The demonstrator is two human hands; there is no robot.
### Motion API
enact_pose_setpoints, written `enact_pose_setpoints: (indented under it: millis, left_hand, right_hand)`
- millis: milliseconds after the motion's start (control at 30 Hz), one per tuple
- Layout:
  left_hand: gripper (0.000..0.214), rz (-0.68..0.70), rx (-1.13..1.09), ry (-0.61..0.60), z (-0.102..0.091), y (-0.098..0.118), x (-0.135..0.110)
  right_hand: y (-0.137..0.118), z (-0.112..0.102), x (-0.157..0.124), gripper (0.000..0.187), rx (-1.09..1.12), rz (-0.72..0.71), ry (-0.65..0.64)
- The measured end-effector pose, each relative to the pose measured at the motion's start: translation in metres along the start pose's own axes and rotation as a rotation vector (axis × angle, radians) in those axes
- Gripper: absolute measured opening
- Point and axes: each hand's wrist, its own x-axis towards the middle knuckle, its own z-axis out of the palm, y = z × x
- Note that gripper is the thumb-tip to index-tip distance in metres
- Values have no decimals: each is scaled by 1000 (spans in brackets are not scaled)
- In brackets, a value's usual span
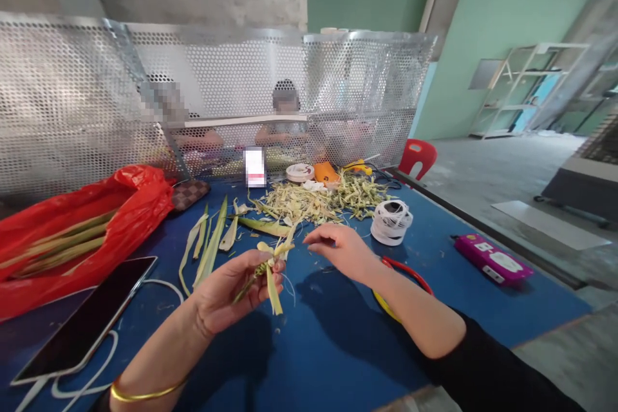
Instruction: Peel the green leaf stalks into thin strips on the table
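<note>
My left hand [246, 290] is closed around a small woven palm-leaf piece [263, 267], with pale leaf strips sticking out at its top and hanging below. A thin pale thread [293, 293] curls beside it. To the right, my right hand [333, 246] hovers apart from the piece, thumb and fingers pinched together; whatever is between them is too small to make out. Behind both hands lies a heap of leaf scraps [309, 203]. Long green leaf strips [212, 248] rest left of the heap. Under my right forearm are the red and yellow handles of a tool [410, 270].
A red plastic bag [140, 206] with long leaves and a tablet [91, 315] with white cables lie left. Right stand a white string roll [392, 222] and a purple packet [492, 261]. A perforated metal screen [232, 77] borders the blue table [318, 360]; people sit beyond it.
</note>
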Motion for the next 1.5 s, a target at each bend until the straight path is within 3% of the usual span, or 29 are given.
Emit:
enact_pose_setpoints:
  millis: [167, 267, 433, 633, 800, 933, 1100, 1367, 1500]
  left_hand:
    - [8, -27, -2, 1, -1, -2, 4]
    - [10, -54, 19, 17, 0, -6, 8]
    - [12, -40, 103, 97, 2, -10, 10]
    - [9, 48, 195, 173, 2, -13, 10]
    - [8, 30, 186, 154, 0, -15, 11]
    - [8, 21, 186, 135, -1, -17, 12]
    - [10, 44, 199, 126, -1, -19, 14]
    - [12, 94, 224, 171, 1, -20, 13]
    - [12, 147, 248, 232, 4, -20, 15]
  right_hand:
    - [-7, 13, -4, 18, 297, 13, -192]
    - [-6, 21, -7, 17, 411, -8, -243]
    - [-2, 25, -7, 10, 424, 108, -177]
    - [-7, 22, -6, 21, 794, 316, -157]
    - [-7, 24, -8, 20, 671, 228, -263]
    - [-4, 23, -9, 20, 505, 225, -161]
    - [-2, 24, -8, 23, 713, 319, -160]
    - [-8, 16, -7, 29, 864, 489, -172]
    - [-9, 12, -8, 24, 776, 484, -181]
